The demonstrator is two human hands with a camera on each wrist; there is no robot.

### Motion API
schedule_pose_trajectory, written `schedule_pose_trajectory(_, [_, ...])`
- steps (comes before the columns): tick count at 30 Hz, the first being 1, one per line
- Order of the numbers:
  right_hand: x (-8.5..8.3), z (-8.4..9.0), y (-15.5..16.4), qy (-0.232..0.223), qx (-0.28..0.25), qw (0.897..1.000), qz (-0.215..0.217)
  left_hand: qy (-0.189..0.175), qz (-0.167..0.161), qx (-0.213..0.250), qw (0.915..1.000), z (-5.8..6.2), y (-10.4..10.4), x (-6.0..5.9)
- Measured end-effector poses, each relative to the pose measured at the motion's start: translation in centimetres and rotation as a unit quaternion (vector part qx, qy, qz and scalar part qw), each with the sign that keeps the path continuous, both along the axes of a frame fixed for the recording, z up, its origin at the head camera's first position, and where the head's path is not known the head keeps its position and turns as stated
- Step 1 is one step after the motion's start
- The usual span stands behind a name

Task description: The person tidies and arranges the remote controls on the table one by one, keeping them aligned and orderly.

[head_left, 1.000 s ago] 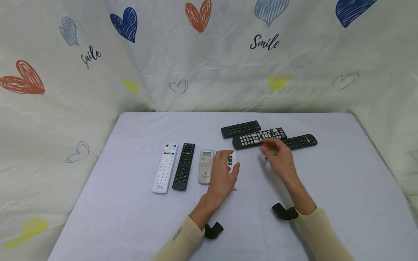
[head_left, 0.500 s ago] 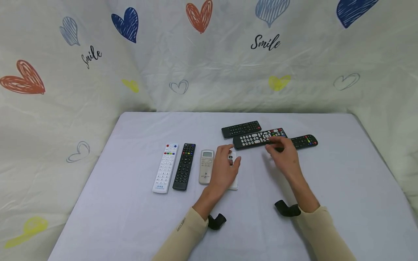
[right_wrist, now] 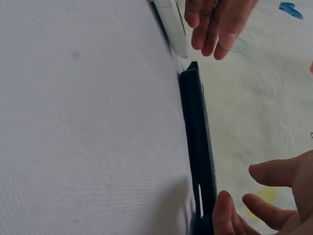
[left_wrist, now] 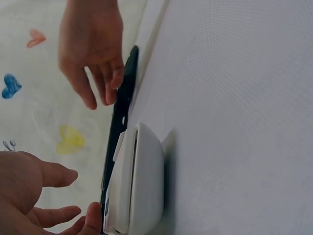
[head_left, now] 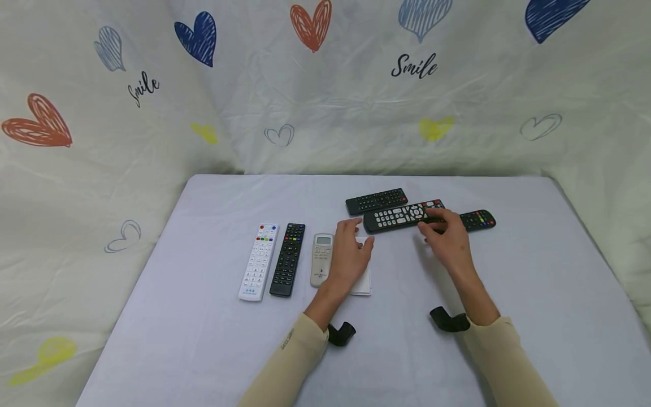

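Fingers of right hand (head_left: 447,240) loosely spread, tips meeting black remote (head_left: 402,215) at table's (head_left: 203,339) far middle, needing a square pinch on both long edges; left hand (head_left: 351,257) relaxed, hovering over white remote (head_left: 363,282), holding nothing.

Right hand (head_left: 447,237) now onto the black remote (head_left: 404,215); left hand (head_left: 351,254) further forward

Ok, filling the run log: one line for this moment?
left hand: above white remote | right hand: at black remote | table
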State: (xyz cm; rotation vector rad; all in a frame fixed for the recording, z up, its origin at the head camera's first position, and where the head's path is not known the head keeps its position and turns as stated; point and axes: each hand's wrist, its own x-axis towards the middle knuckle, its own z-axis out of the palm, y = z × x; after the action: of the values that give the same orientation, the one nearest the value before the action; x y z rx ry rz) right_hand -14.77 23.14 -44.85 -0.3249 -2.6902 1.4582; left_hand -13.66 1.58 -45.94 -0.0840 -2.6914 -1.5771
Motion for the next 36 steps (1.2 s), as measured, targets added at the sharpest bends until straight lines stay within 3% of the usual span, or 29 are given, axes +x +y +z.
schedule_pose_trajectory(17, [-0.9, 0.6, 0.5, -0.016, 0.012, 1.000, 0.019, -0.017, 0.005, -0.032, 0.9993, -0.1, 0.2, -1.4])
schedule_pose_trajectory(24, [-1.2, 0.6, 0.7, -0.015, 0.014, 0.999, 0.027, -0.025, -0.004, -0.070, 0.9972, 0.0, 0.4, -2.0])
schedule_pose_trajectory(36, [-1.7, 0.8, 1.0, -0.026, 0.011, 0.999, 0.027, -0.052, -0.025, -0.079, 0.9952, 0.6, 0.7, -2.5])
